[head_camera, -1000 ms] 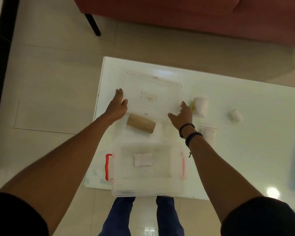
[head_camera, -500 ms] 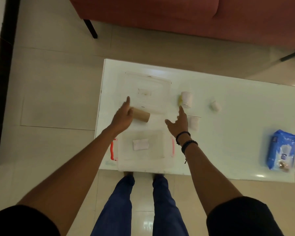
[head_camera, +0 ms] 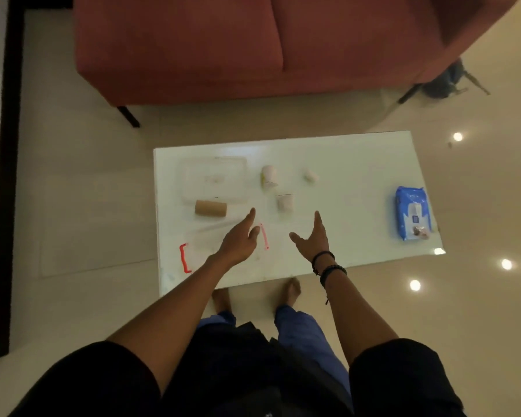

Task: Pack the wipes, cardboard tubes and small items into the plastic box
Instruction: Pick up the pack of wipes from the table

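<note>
On the white table point(head_camera: 343, 152), the clear plastic box point(head_camera: 199, 239) with red latches sits at the near left edge, its lid point(head_camera: 214, 179) just beyond it. Packing looks barely begun: the blue wipes pack point(head_camera: 413, 216) lies far right of the box, the cardboard tube point(head_camera: 210, 208) just beyond it, and three small white items sit right of the lid. The left hand point(head_camera: 238, 240) hovers open over the box; the right hand point(head_camera: 312, 239), open and empty, is right of it.

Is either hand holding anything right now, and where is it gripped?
Nothing is held. The left hand and right hand hover open over the table.
</note>
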